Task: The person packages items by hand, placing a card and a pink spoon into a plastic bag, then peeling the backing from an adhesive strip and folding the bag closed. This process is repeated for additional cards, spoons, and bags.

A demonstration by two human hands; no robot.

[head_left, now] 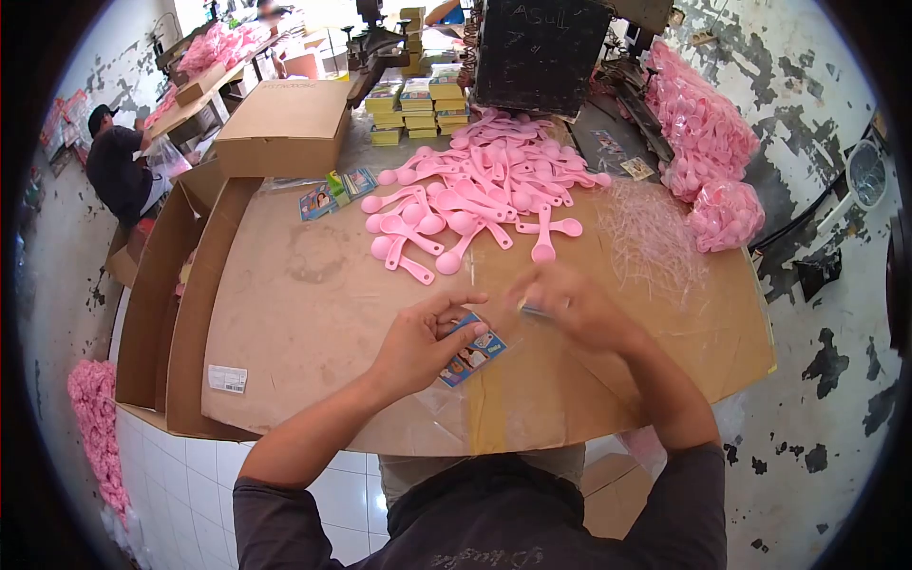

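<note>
My left hand (423, 337) grips a small blue printed card (475, 353) with colourful pictures, thumb on top, above the cardboard-covered table. To its right, my right hand (575, 309) is curled and a little smeared by motion. A small bluish, pale-edged piece (540, 311) shows at its fingers; its kind cannot be made out. Just beyond both hands lies a big heap of pink plastic measuring spoons (484, 180). Single pink spoons (543, 236) lie at the heap's near edge, closest to my right hand.
Loose printed cards (337, 193) lie left of the heap. Behind stand stacks of cards (418, 103), a closed carton (283, 123) and a black box (541, 57). Clear plastic strips (655, 237) and bagged pink spoons (727, 217) are at right. Open cartons (185, 313) flank the table; another person (122, 166) sits beyond.
</note>
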